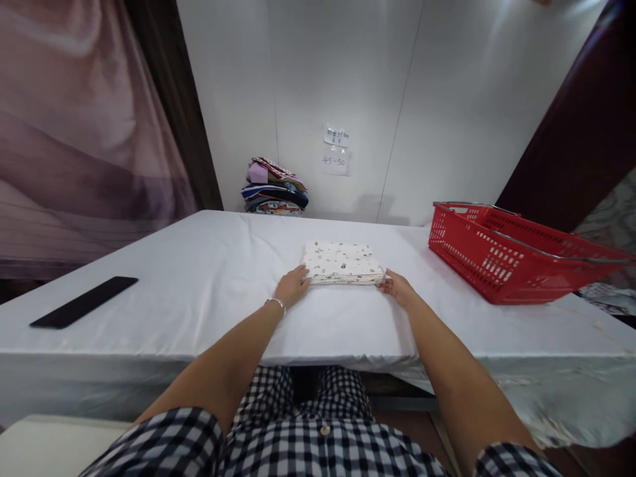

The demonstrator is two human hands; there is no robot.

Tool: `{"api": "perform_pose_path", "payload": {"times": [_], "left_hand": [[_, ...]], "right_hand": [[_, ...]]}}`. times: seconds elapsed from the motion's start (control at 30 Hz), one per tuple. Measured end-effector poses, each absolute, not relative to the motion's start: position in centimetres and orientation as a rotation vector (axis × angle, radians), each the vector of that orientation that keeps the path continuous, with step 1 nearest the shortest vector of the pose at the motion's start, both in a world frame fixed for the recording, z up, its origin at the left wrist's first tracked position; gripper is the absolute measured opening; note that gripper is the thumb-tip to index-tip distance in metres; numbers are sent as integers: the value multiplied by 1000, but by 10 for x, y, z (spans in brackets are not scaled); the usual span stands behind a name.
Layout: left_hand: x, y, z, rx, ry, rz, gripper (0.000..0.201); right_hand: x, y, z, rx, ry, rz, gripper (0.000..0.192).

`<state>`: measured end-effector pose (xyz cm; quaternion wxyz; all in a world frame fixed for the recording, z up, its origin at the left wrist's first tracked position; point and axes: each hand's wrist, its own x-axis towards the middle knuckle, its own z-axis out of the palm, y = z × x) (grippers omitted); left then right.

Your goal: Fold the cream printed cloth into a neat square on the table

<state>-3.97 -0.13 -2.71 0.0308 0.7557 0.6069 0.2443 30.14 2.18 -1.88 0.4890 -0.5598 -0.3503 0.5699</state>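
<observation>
A folded white cloth with a small scattered print lies flat on the white-covered table, its layered front edge towards me. My left hand grips the cloth's left edge near the front corner, with a bracelet on the wrist. At the opposite front corner, my right hand has its fingers closed about the layers. The undersides of the fingers are partly hidden.
A red plastic basket with metal handles stands on the right. A flat black object lies at the left. Several folded fabrics are stacked by the back wall, below paper labels. The table's front edge is close to me.
</observation>
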Motion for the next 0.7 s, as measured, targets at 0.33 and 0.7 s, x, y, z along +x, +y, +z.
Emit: {"api": "perform_pose_path", "payload": {"times": [0.33, 0.7], "left_hand": [[-42, -5, -24, 2350, 1827, 725, 42], [-47, -2, -27, 2459, 1851, 656, 37]], "right_hand": [[296, 30, -22, -1446, -918, 1276, 20], [298, 28, -35, -1520, -1006, 1029, 42]]}}
